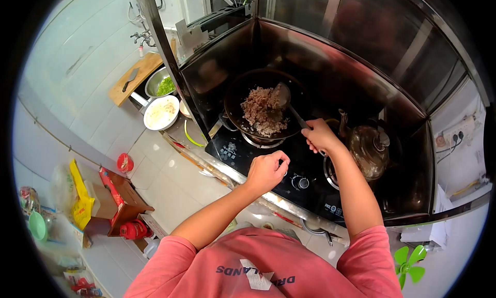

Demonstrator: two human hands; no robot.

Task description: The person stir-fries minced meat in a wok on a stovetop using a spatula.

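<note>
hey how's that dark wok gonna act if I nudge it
The wok probably won't flex, since it looks like metal. Its bowl-like curve suggests it might rock on the burner. The crumbly food inside would likely shift, lying loose.

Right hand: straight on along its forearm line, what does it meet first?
Beyond the spatula in its grip, the right hand would likely meet the near-right rim of the wok; height unclear, might pass above.

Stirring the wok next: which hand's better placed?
Right, I'd say. The right hand grips the spatula, whose head is in the wok against the crumbled food. The left hand is by the stove's front, off the handle.
</note>
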